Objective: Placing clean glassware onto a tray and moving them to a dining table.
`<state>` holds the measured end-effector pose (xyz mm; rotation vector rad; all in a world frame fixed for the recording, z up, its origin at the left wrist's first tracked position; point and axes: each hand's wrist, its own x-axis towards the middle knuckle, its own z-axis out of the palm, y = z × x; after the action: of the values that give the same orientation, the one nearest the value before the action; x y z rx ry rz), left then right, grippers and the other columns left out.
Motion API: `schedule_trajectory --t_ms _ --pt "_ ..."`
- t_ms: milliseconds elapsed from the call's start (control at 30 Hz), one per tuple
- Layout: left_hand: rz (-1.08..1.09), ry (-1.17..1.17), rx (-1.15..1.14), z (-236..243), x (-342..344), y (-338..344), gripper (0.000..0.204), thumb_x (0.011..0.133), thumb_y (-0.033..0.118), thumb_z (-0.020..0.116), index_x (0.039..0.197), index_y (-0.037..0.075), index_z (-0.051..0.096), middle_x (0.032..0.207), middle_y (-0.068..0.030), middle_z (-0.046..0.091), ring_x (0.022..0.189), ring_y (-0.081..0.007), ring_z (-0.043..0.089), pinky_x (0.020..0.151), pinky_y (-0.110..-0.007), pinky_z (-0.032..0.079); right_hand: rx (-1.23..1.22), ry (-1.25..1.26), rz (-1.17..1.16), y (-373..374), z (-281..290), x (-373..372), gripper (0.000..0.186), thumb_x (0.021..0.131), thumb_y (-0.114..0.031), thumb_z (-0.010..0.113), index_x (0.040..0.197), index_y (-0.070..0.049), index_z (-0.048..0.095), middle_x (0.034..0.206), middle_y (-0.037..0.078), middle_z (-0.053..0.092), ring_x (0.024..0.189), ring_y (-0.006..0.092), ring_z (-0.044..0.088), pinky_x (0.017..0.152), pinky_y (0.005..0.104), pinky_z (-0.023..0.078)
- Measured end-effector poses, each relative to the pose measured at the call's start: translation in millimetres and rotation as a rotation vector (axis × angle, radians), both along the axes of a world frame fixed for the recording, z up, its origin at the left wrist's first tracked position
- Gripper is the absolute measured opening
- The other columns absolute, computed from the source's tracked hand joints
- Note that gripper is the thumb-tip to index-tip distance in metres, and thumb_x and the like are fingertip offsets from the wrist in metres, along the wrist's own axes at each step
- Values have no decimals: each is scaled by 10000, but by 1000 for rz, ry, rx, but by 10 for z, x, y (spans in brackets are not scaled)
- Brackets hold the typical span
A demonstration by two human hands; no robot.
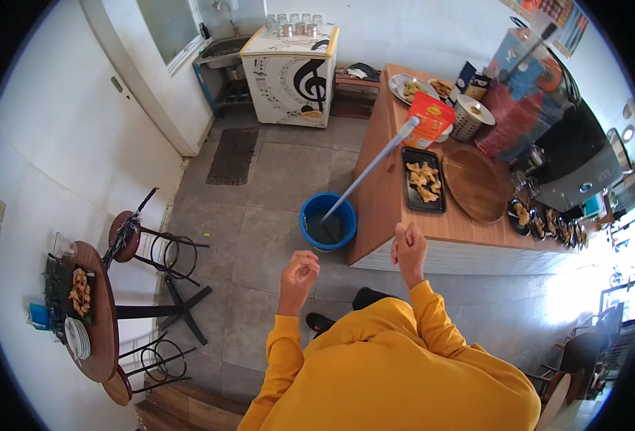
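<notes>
I see the bare left hand (pixel 299 281) with fingers loosely curled, and the bare right hand (pixel 409 253) folded narrow near the brown wood-topped counter (pixel 455 225); I cannot tell whether either grips anything. Just beyond them, the round blue plastic bucket (pixel 309 208) stands on grey floor tiles (pixel 270 237), a long, slim pale-blue pole (pixel 367 172) slanting up from it toward the counter. Farthest, I see a white cabinet with black musical notes (pixel 285 90).
</notes>
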<state>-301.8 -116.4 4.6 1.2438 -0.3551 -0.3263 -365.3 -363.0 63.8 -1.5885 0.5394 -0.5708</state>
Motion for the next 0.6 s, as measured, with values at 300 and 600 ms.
schedule_trajectory --t_ms 300,600 --pt "-32 -227 182 449 -499 -1409 139 869 -52 536 915 69 587 1076 -46 518 827 -85 479 758 -212 432 6 -137 -211 -1580 -61 -699 345 977 -80 458 705 -124 250 478 -2 329 331 80 357 289 240 276" --pt "-144 -290 190 463 -984 -3288 75 921 10 528 974 54 556 979 -59 558 862 -110 549 703 -209 439 104 149 -101 -2996 -47 -1393 330 991 -232 524 720 -88 401 492 4 439 342 82 419 313 231 284"
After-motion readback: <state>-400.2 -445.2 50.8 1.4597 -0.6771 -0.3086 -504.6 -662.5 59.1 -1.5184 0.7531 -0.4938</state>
